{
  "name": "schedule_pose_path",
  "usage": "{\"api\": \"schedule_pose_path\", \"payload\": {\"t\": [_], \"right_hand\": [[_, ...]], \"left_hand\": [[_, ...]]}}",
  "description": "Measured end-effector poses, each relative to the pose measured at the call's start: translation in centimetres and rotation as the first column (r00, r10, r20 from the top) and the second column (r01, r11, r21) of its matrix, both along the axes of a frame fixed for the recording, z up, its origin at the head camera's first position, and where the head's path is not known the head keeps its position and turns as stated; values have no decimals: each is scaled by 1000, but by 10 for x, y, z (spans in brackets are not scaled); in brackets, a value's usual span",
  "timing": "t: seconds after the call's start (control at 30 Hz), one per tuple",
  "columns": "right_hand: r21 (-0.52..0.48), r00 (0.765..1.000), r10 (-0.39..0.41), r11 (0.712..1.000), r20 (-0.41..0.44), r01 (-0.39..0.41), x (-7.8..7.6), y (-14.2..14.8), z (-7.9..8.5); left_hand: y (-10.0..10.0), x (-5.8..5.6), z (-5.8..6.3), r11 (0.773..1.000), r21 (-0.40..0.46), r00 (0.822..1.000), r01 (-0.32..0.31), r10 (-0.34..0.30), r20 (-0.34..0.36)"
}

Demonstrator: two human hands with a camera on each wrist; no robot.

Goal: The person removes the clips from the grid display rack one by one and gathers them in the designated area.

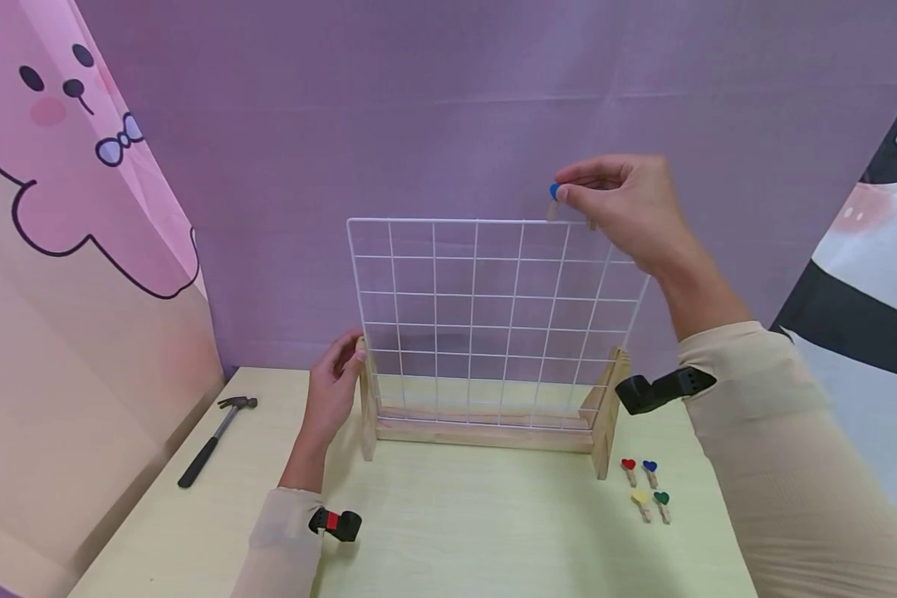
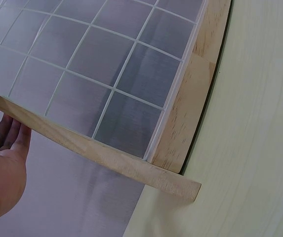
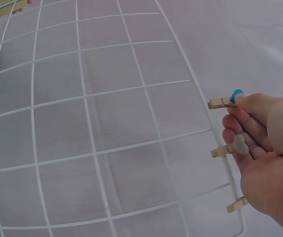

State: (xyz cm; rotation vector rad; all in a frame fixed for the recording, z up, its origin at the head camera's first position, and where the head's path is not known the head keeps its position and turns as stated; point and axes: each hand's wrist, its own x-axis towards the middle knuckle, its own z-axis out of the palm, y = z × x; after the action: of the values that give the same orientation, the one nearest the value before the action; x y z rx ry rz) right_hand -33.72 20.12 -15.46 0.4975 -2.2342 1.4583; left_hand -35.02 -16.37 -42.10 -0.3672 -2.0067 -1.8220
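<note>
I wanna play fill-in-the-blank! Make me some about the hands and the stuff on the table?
1. The right hand pinches a small wooden clip with a ____-coloured top.
2. The left hand grips the ____ upright of the pale wooden stand.
3. On the pale table lie a red heart-topped clip, a dark blue heart-topped clip, a yellow heart-topped clip and a ____ heart-topped clip.
4. The black-handled metal tool is a ____.

Missing words: blue; left; green; hammer.

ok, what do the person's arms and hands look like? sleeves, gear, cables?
Left sleeve and right sleeve: beige, long. Left camera: black, red patch. Right camera: black. Left hand and right hand: no gloves. No cables visible.
</note>
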Motion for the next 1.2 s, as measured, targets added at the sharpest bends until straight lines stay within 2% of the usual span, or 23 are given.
{"api": "schedule_pose_path", "payload": {"t": [0.27, 0.77, 1.2], "right_hand": [[-7, 1000, 28, 1000, -8, -29, 9, 3, 8], [-59, 996, 60, 996, -70, -64, 21, 14, 11], [-39, 992, 40, 998, -116, -45, 29, 38, 1]], "left_hand": [[1, 2, 0, 1000, -7, 1000, -5, 5, 5], [0, 1, 1, 1000, -1, 1000, -10, 10, 19], [1, 2, 2, 1000, 2, 1000, -4, 4, 28]]}}
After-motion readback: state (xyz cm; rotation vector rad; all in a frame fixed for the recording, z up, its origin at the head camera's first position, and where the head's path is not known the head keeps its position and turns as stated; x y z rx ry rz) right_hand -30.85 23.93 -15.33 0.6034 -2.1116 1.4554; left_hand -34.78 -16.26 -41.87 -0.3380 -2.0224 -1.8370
